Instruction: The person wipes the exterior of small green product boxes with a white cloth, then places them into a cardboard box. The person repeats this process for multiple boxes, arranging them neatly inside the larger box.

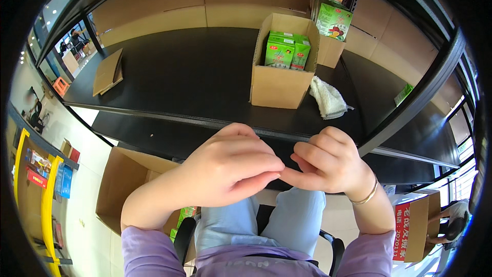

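Cartons [279,54] in, cardboard box [281,88] still open near the shelf's [189,66] front edge, and my left hand [230,166] and right hand [329,161] meet, fingers pressed together, any pinched item hidden.

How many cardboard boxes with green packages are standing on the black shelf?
2 visible: the open front box, left of the white cloth, and the back box, behind the front one and to its right, partly covered. Others may be hidden.

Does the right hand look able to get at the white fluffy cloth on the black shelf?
Probably yes: the white fluffy cloth lies ahead of the right hand on the black shelf, beside the open brown cardboard box of green cartons, and nothing visible blocks the way above the shelf's front edge.
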Available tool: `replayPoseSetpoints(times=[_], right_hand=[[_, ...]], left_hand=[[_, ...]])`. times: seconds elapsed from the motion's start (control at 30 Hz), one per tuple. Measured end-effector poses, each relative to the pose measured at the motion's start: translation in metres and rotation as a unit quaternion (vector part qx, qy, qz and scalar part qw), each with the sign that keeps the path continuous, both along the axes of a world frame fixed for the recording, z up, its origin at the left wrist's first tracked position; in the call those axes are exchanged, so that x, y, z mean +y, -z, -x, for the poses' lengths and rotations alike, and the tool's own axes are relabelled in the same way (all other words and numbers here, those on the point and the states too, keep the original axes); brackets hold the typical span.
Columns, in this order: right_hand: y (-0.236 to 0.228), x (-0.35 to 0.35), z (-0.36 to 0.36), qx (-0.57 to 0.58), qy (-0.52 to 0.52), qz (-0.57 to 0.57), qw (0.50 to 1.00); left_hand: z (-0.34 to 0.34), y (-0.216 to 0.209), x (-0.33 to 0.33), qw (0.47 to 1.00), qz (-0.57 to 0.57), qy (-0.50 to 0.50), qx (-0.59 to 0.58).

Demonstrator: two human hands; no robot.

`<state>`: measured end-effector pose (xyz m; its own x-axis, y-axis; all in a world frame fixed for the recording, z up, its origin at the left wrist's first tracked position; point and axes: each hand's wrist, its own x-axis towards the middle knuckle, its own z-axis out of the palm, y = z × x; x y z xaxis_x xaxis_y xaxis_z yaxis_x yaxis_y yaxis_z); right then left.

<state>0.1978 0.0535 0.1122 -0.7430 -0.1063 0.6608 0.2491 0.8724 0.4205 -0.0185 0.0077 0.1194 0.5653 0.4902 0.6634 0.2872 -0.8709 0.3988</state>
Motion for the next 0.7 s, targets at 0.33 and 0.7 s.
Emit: replayPoseSetpoints(times=[0.33,0.7], right_hand=[[0.013,-0.019,0.009,0.007,0.021,0.011,1.000],[0.041,-0.029,0.024,-0.033,-0.010,0.069,0.997]], left_hand=[[0.000,0.020,-0.024,0.988,-0.127,-0.080,0.024],[0.017,0.067,-0.038,0.862,0.388,0.003,-0.327]])
